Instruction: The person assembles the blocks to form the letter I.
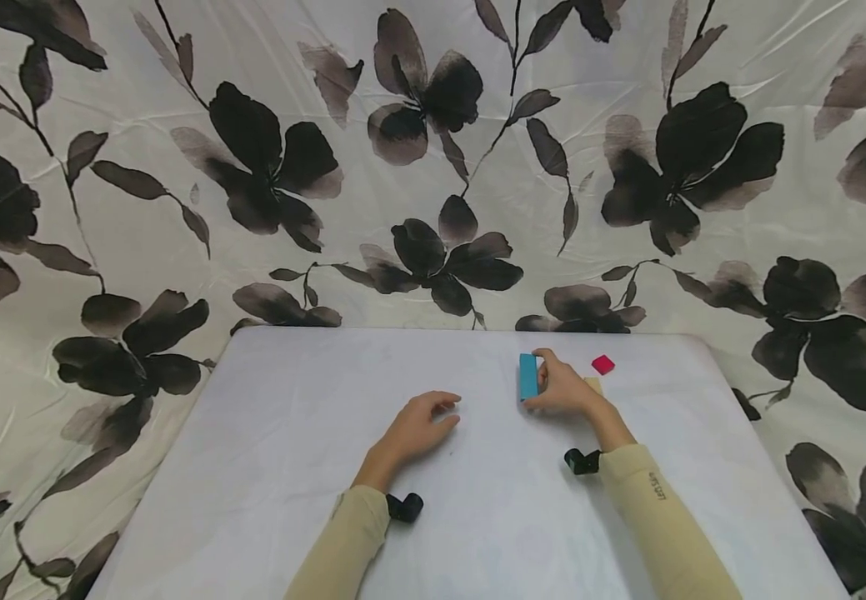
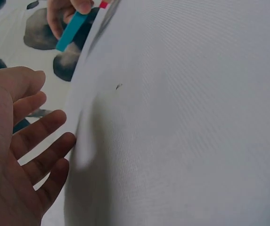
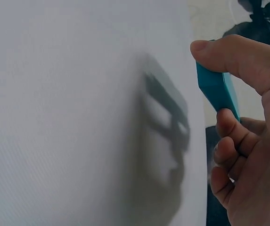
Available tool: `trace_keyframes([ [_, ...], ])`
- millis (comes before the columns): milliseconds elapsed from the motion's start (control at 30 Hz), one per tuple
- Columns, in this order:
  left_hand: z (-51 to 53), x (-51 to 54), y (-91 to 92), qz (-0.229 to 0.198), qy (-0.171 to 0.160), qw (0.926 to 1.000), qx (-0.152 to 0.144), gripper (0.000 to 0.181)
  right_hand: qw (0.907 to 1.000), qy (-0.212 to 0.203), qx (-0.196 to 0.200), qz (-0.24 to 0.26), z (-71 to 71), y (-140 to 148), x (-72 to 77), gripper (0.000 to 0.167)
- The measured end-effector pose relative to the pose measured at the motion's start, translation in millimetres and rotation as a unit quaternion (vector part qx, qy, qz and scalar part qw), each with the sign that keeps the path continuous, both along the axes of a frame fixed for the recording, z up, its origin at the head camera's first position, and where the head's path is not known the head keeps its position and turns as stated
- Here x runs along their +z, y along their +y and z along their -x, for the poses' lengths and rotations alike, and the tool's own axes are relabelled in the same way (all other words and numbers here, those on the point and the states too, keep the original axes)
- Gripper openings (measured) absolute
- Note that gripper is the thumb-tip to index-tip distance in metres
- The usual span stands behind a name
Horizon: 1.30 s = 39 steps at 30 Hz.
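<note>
My right hand [image 1: 563,390] pinches a flat turquoise block [image 1: 528,377] by its two ends, between thumb and fingertips. In the right wrist view the block [image 3: 217,89] is off the table, and its shadow falls apart from it. My left hand [image 1: 419,427] hovers over the middle of the table with its fingers loosely spread and holds nothing. The left wrist view shows this hand [image 2: 26,146] at the left edge, with the turquoise block [image 2: 72,31] beyond it in the other hand.
A small red block [image 1: 603,364] lies near the table's far right side. A yellow piece [image 1: 593,384] shows beside my right wrist, partly hidden by it. Both stand on a white-covered table [image 1: 290,467]. Behind its far edge hangs a floral cloth [image 1: 433,192].
</note>
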<state>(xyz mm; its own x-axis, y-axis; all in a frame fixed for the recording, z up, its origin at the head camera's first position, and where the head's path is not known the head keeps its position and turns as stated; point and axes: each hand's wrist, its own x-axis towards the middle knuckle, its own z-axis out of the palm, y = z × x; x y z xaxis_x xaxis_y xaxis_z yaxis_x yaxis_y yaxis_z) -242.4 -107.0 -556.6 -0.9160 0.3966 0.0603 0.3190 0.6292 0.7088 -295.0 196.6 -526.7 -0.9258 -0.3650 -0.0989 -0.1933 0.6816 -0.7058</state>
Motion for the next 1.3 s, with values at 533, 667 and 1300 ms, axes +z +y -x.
trace_keyframes([
  [533, 17.1, -2.3, 9.2, 0.002, 0.014, 0.9999, 0.006, 0.031, 0.9999, -0.001, 0.015, 0.002, -11.4, -29.7, -7.7, 0.1],
  [667, 19.1, -1.9, 8.8, -0.001, 0.013, 0.9999, 0.009, 0.031, 0.9999, 0.002, 0.016, 0.002, -15.2, -37.1, -8.3, 0.099],
  [1300, 19.5, -4.1, 1.2, -0.028, 0.012, 0.9991, 0.029, 0.03, 0.9995, 0.005, 0.031, 0.005, -25.0, -64.5, -15.2, 0.098],
])
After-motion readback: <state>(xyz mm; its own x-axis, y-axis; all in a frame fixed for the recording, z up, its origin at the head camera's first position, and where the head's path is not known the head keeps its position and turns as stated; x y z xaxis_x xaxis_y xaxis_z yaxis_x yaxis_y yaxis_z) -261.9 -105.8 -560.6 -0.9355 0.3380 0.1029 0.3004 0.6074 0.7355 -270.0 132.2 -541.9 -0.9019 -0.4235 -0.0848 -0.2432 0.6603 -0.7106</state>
